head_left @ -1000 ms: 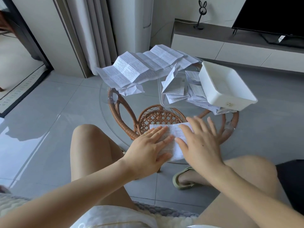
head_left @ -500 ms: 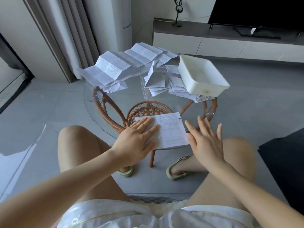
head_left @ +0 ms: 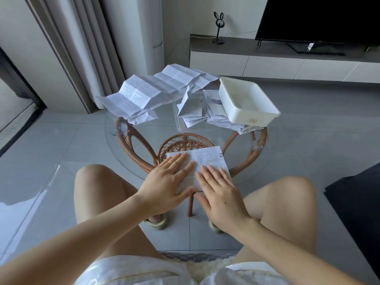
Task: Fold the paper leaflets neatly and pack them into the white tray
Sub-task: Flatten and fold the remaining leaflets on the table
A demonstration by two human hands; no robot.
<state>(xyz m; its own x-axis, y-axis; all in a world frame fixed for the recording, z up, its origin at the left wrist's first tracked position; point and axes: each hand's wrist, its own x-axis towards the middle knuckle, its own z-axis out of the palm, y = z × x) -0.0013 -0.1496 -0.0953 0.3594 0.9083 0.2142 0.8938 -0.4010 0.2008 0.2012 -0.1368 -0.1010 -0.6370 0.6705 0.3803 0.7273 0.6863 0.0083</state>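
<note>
Fingers first: all straight and spread, flat on the paper, nothing gripped. The left hand (head_left: 164, 182) lies over the leaflet's left half, its fingers (head_left: 181, 161) pointing toward the far edge. The right hand (head_left: 224, 196) presses the near right part, fingers (head_left: 213, 171) alongside. Both palms down, and my call is that this is smoothing the sheet or setting a crease.

Under them, the folded leaflet (head_left: 207, 158) lies at the near edge of the glass tabletop (head_left: 267, 153), its near corner seeming to hang just over the rim. It's thin printed paper: light, limp and already creased. On glass it will likely slide, so one hand should pin while the other works. To lift it, I'd pinch the free far right corner or that overhanging near edge; the rest lies flat on the glass and gives no purchase.

Further out, at the far left edge, a long concertina leaflet (head_left: 148, 93) sprawls open with more paper beneath it. At the middle of the far side sits a loose heap of part-folded leaflets (head_left: 191, 108). Far right, the white tray (head_left: 236, 116) sits tilted on top of another stack of leaflets (head_left: 218, 115), and as far as I can see nothing lies in it. So packing has hardly begun, by my judgement, and that tray wants a level seat before anything goes in.
</note>
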